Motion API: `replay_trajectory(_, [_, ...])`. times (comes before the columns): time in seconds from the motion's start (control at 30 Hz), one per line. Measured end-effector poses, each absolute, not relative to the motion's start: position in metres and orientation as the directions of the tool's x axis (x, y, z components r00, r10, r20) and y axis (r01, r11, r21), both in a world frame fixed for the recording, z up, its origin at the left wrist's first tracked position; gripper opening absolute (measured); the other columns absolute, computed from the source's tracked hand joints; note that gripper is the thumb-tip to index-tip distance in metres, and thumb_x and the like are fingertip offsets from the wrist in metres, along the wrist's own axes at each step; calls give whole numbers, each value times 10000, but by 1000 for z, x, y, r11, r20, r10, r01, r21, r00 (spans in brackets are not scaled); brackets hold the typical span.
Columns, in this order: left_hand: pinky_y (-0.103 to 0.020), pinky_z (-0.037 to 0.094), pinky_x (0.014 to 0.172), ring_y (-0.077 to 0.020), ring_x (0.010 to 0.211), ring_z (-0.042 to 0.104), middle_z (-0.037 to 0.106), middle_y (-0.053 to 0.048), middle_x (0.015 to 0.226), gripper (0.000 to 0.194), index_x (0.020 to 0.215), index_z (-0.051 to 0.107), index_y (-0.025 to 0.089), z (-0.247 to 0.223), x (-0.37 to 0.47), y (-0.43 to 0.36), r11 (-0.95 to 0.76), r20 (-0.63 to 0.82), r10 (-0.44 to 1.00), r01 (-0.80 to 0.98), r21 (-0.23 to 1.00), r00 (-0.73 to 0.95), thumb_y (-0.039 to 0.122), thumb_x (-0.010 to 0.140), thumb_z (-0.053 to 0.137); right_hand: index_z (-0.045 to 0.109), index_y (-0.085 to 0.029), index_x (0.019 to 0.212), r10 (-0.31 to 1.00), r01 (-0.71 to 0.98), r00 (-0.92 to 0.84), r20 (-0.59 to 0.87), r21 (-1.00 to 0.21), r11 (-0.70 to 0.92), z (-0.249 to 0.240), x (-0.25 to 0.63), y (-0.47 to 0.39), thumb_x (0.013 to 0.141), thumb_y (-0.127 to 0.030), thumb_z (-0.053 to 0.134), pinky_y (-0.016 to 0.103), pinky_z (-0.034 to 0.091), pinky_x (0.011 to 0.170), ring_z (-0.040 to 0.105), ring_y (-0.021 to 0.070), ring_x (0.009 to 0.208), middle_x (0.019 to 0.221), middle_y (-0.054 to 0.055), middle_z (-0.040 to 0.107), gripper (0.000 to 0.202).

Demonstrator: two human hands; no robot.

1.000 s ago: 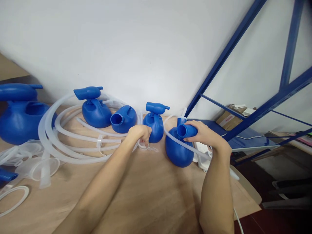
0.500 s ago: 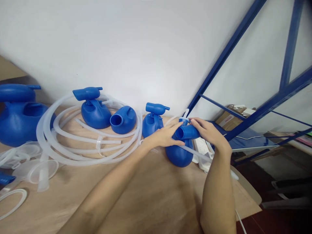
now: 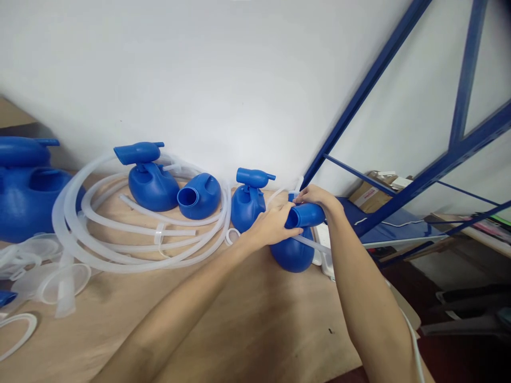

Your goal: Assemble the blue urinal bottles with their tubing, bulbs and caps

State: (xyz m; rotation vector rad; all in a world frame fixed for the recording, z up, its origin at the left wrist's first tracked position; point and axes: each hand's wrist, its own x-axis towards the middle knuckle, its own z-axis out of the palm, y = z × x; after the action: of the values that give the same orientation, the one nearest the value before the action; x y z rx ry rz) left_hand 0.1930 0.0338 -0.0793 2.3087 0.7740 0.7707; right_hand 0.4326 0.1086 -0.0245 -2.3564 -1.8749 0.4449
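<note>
Both hands meet at one blue plastic bottle [image 3: 293,252] standing near the right edge of the wooden tabletop [image 3: 239,319], straight ahead of the person and close to the white wall [image 3: 223,80].

Head view: the right hand [image 3: 317,198] is curled over the bottle's angled spout [image 3: 305,215], fingers closed on it from above and behind. The left hand [image 3: 273,226] reaches in from the left, fingers partly closed, thumb and fingertips pressed at the spout's open mouth. That spout's long axis runs roughly left to right, mouth pointing left toward the left hand, so the left hand is the nearer one to the opening. A clear tube [image 3: 315,246] crosses the bottle's belly just below both hands; whether either hand pinches it cannot be told. Just left stands another blue bottle with a capped spout [image 3: 247,199], close beside but apart from the left hand. Farther left lies a coil of clear hose [image 3: 131,250].
</note>
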Motion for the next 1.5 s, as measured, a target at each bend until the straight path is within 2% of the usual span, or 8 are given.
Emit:
replay_trajectory(0.4, [-467, 544, 1009, -397, 1310, 631, 606, -164, 1498, 777, 1569, 441, 207, -79, 197, 30, -671, 332, 645, 303, 677, 688, 617, 950, 669, 693, -180, 798, 975, 887, 66, -213, -435, -155, -32, 439, 100, 793, -545, 812, 321, 612, 763, 740, 235, 792, 799, 81, 779, 383])
replay_trajectory(0.53, [-389, 519, 1050, -307, 1302, 645, 660, -105, 1448, 615, 1496, 548, 235, -78, 193, 38, -664, 333, 597, 216, 716, 730, 643, 1038, 505, 714, -119, 1148, 982, 908, 121, -145, -382, -169, -32, 443, 98, 737, -571, 861, 376, 625, 768, 768, 294, 864, 1024, 168, 807, 628])
replay_trajectory(0.67, [-381, 523, 1039, -291, 1247, 674, 682, -92, 1417, 592, 1467, 577, 235, -78, 190, 42, -632, 302, 582, 187, 752, 755, 637, 1039, 501, 601, -172, 1463, 996, 931, 52, -76, -357, -76, -30, 440, 101, 716, -403, 877, 396, 599, 987, 734, 328, 1178, 1397, 178, 710, 829])
replay_trajectory(0.9, [-275, 556, 984, -184, 1105, 724, 733, -66, 1334, 591, 1410, 641, 197, -87, 188, 58, -562, 287, 625, 162, 811, 726, 491, 1138, 207, 800, -234, 1222, 988, 913, -133, -84, -398, 89, -27, 432, 104, 750, -181, 712, 419, 519, 1155, 712, 323, 1256, 1268, 40, 801, 483])
replay_trajectory(1.13, [-351, 463, 1184, -225, 1336, 628, 672, -140, 1445, 460, 1434, 624, 114, -99, 197, 86, -576, 375, 751, 262, 774, 544, 105, 1021, 420, 811, -237, 1192, 963, 835, -246, -113, -528, 151, -26, 424, 84, 692, -135, 646, 429, 470, 1218, 672, 301, 1335, 1309, 19, 785, 536])
replay_trajectory(1.27, [-368, 362, 1284, -235, 1479, 508, 594, -141, 1548, 471, 1455, 610, 103, -105, 212, 94, -636, 447, 717, 238, 734, 534, 108, 987, 550, 796, -238, 1219, 944, 794, -294, -149, -588, 155, -18, 415, 67, 709, -224, 714, 442, 505, 1185, 685, 303, 1312, 1316, 31, 780, 517])
replay_trajectory(1.4, [-357, 455, 1210, -248, 1385, 607, 671, -129, 1459, 472, 1434, 640, 131, -113, 220, 99, -660, 457, 677, 201, 724, 577, 215, 972, 681, 754, -210, 1196, 941, 732, -311, -132, -664, 149, -20, 409, 53, 706, -406, 844, 430, 530, 1147, 697, 306, 1275, 1292, 71, 781, 536])
replay_trajectory(1.5, [-324, 527, 1109, -239, 1281, 674, 725, -118, 1375, 491, 1448, 638, 141, -117, 220, 101, -666, 457, 662, 187, 723, 594, 262, 976, 702, 676, -204, 959, 982, 762, -186, -42, -637, 117, -26, 407, 49, 751, -577, 822, 428, 594, 1007, 757, 301, 1086, 1062, 75, 809, 451])
